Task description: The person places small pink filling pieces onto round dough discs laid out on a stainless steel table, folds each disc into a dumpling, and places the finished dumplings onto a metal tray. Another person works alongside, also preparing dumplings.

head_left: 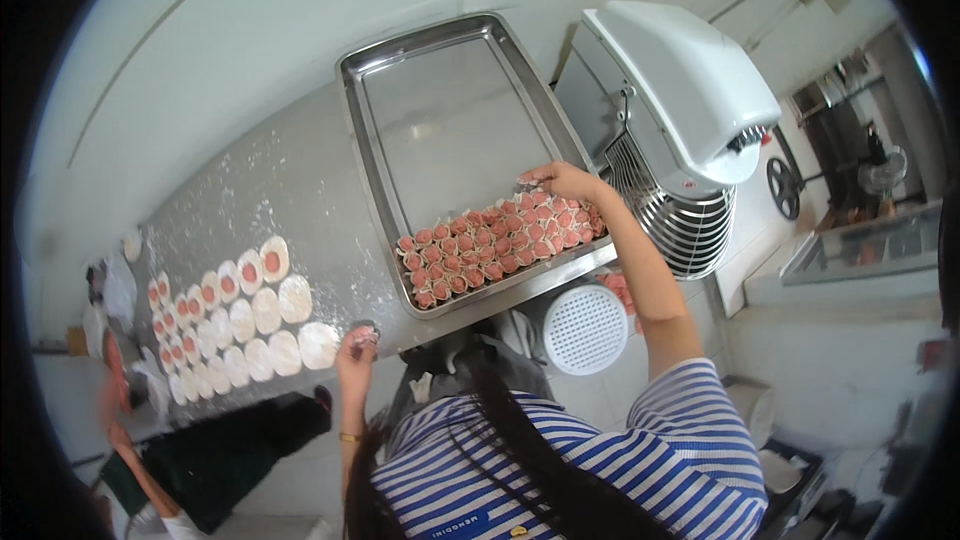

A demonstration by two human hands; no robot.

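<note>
A large steel tray (365, 130) lies on the metal table, its near end packed with rows of small open-topped dumplings (490, 245) with pink meat filling. At the far edge of those rows is my right hand (553, 180), fingers pinched together; whatever sits between the fingertips is too small to make out. My left hand (357, 345) is by the table's front edge, left of the tray, its fingers curled in on something I cannot make out. To its left lie rows of round dough wrappers (266, 310), some topped with a dab of pink filling (270, 261).
A white dough mixer (680, 90) with a wire guard stands right of the tray. Below the tray's near edge is a white perforated basket (585, 330). At the far left, a co-worker's arm (140, 465) reaches toward a bowl of pink filling (116, 375). Flour dusts the table (320, 180).
</note>
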